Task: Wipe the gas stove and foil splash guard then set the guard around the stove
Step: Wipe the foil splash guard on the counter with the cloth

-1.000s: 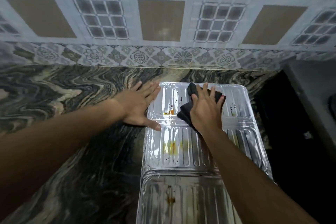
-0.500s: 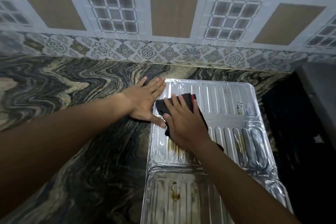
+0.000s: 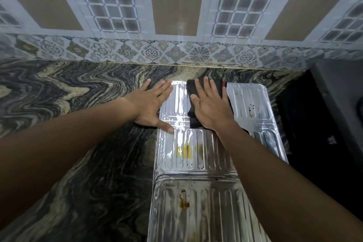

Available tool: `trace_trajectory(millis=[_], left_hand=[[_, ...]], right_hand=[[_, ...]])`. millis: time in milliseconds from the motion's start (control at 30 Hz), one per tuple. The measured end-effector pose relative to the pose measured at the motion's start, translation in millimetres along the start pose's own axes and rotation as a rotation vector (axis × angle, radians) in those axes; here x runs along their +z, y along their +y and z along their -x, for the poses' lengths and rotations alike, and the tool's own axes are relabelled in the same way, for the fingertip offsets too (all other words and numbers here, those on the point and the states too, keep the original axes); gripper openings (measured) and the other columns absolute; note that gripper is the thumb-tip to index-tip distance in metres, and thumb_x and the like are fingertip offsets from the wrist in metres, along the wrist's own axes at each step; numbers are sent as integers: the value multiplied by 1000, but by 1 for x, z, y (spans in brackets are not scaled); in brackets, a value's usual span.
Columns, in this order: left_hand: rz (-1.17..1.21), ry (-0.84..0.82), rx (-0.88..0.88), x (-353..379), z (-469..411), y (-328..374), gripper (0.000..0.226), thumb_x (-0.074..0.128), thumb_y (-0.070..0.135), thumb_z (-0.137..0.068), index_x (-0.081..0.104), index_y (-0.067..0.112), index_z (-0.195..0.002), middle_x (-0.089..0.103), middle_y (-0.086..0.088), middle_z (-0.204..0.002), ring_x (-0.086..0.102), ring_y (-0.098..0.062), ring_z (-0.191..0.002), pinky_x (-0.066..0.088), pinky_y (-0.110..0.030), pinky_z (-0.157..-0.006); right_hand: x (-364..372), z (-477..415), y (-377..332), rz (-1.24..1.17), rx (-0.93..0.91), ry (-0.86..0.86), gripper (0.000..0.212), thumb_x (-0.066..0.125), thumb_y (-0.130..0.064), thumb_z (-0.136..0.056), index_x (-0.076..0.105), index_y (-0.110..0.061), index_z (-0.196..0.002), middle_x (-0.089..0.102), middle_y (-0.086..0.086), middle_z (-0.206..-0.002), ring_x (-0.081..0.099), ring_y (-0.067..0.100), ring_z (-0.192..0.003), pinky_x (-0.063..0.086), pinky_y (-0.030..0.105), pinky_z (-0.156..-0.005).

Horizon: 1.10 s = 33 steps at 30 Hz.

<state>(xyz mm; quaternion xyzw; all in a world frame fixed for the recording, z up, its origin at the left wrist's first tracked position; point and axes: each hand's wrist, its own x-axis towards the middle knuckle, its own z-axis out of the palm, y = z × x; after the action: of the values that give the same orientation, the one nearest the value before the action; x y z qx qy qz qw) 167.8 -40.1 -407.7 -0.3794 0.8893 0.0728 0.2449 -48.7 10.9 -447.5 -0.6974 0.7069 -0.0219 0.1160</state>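
Observation:
The ribbed foil splash guard (image 3: 198,159) lies flat on the marbled countertop, folded into panels, with yellow and brown stains on it. My right hand (image 3: 211,107) presses flat on a black cloth (image 3: 193,92) at the far panel's top left area. My left hand (image 3: 151,104) rests flat with fingers spread on the guard's left edge, thumb on the foil. The gas stove shows only as a dark shape (image 3: 341,92) at the right edge.
The swirled black and cream countertop (image 3: 68,114) stretches left of the guard. A patterned tile wall (image 3: 176,15) rises directly behind. A dark gap (image 3: 306,133) lies to the right of the guard.
My right hand slid the cloth from the far right to the left middle of the panel, then up toward its far edge. My left hand stayed on the left edge.

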Motion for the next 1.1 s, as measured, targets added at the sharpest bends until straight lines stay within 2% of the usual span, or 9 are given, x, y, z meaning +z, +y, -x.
trace_trajectory(millis=[333,533,633,733,867,1033,1100], left_hand=[[-8,-31,-13,-2,0,1,140,30,104,-57,-33,17,-148,-38,0,-154,-29,-17,-147,-17,-51,-119],[9,-43,-9,-2,0,2,141,30,104,-56,-33,18,-148,-38,0,-156,-29,-17,-147,-13,-47,-121],[65,-58,-13,-3,1,2,139,34,103,-55,-35,21,-144,-39,3,-155,-31,-16,-146,-9,-45,-123],[64,-66,-22,-5,3,3,140,35,102,-56,-34,20,-146,-39,3,-155,-31,-16,-146,-9,-43,-123],[42,-72,-45,-10,7,7,143,34,103,-54,-29,19,-151,-37,0,-157,-26,-19,-148,-5,-46,-123],[93,14,-33,-8,30,21,129,30,100,-62,-27,27,-152,-37,-4,-156,-20,-24,-150,5,-51,-124],[171,27,-39,1,48,29,131,32,102,-58,-25,32,-152,-33,-3,-158,-19,-22,-150,3,-51,-123]], right_hand=[[-9,9,65,5,329,70,63,11,-50,-103,-1,-22,-159,-3,5,-167,-5,21,-153,-13,49,-120],[-8,32,72,-81,477,158,65,21,-47,-103,14,-12,-157,9,9,-166,0,22,-153,-4,48,-122],[-8,51,70,-91,454,164,64,24,-47,-103,20,-11,-155,9,11,-166,0,23,-153,-4,47,-123],[-9,68,73,-91,384,94,68,21,-51,-102,11,-15,-158,1,11,-166,-6,21,-153,-9,47,-121],[-4,81,75,27,329,32,69,11,-57,-100,-2,-24,-158,-4,11,-166,-10,24,-153,-11,50,-121],[-6,81,71,37,340,17,65,7,-56,-100,-4,-28,-158,-3,11,-166,-11,25,-153,-10,53,-120],[-6,81,71,40,347,14,65,6,-56,-100,-4,-29,-158,-4,11,-166,-11,25,-152,-10,55,-120]])
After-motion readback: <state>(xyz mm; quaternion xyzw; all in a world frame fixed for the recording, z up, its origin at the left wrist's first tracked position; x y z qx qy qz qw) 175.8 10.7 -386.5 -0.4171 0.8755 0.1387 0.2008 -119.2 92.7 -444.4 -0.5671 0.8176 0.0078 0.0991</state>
